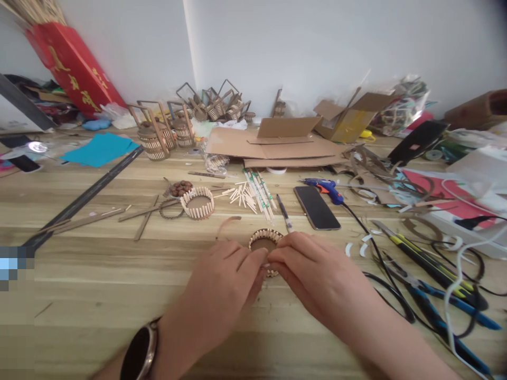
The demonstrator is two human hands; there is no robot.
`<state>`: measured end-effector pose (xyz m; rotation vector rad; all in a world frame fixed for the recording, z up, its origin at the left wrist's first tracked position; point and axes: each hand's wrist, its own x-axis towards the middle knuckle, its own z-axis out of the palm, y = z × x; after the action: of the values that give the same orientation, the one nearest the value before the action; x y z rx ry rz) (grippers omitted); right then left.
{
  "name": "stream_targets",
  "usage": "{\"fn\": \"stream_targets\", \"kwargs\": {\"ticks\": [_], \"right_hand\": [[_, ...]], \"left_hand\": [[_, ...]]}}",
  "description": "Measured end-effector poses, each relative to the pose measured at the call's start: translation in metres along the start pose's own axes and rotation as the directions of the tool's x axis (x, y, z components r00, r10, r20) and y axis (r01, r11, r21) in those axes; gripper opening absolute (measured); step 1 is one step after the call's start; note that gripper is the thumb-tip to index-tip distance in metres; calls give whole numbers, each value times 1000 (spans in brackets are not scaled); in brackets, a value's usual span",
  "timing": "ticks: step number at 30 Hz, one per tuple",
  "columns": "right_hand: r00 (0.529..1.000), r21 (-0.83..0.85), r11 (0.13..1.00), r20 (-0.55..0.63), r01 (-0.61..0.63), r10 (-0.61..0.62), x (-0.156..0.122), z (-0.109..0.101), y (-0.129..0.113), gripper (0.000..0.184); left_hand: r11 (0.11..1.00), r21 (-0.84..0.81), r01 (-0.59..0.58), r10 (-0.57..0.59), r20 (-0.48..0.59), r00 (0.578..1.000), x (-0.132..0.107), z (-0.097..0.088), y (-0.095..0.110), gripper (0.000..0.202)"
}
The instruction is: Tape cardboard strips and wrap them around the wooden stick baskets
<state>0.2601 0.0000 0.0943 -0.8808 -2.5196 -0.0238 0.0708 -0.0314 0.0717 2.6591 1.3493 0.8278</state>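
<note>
My left hand and my right hand meet at the near side of a small round basket made of a cardboard ring lined with short wooden sticks. Both hands have their fingers pinched together on the basket's near rim, which they hide. A dark watch sits on my left wrist. A second stick-lined ring lies farther back on the wooden table, beside a pile of cut sticks.
A phone, a pen and a blue glue gun lie behind my right hand. Pliers and cables spread at the right. Flat cardboard, finished baskets, blue paper and a long metal ruler lie behind and left.
</note>
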Motion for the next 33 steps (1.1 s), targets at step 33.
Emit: {"fn": "stream_targets", "kwargs": {"ticks": [33], "right_hand": [[948,313,939,-314,143,-40,-5,13,-10,39]], "left_hand": [[893,-408,193,-272,-145,951,4,-14,2,21]]}}
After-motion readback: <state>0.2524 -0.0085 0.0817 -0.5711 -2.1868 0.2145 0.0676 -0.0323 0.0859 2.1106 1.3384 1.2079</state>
